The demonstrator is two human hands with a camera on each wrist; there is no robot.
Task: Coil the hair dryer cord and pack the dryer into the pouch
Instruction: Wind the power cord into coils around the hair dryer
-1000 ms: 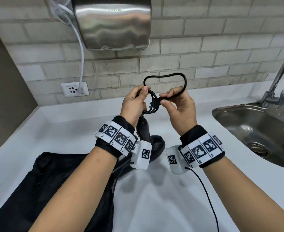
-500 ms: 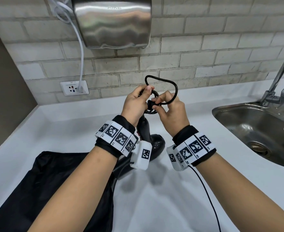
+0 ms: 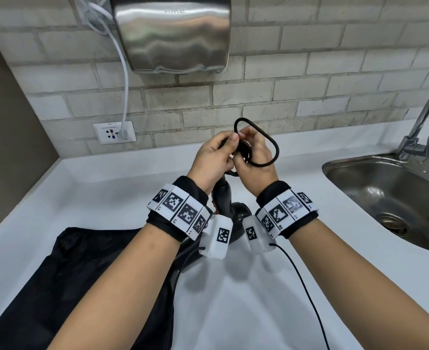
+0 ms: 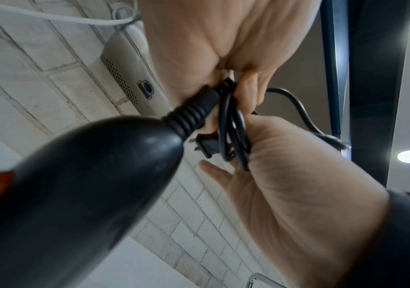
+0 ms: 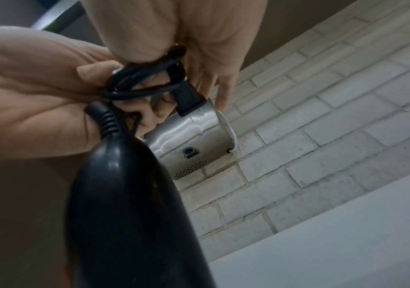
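Observation:
Above the counter, both hands meet on the black cord (image 3: 271,145) of the hair dryer (image 3: 224,195). My left hand (image 3: 230,145) grips the coiled bundle. My right hand (image 3: 246,137) pinches the cord beside it, and one free loop arcs up and round to the right. In the left wrist view the coils (image 4: 231,132) and the plug (image 4: 206,148) sit between the two hands, just past the ribbed cord end (image 4: 191,115). The dryer's handle points up at the hands, and its body is partly hidden behind my wrists. The black pouch (image 3: 82,274) lies flat at lower left.
A steel sink (image 3: 390,198) with a tap (image 3: 420,127) is set into the white counter (image 3: 233,299) at right. A metal hand dryer (image 3: 173,34) hangs on the brick wall, its white cable plugged into the outlet (image 3: 113,132). A thin black wire (image 3: 304,286) trails from my right wrist.
My right hand has moved in against the left, carrying the cord round the bundle. The free loop has shrunk and now stands to the right of the hands.

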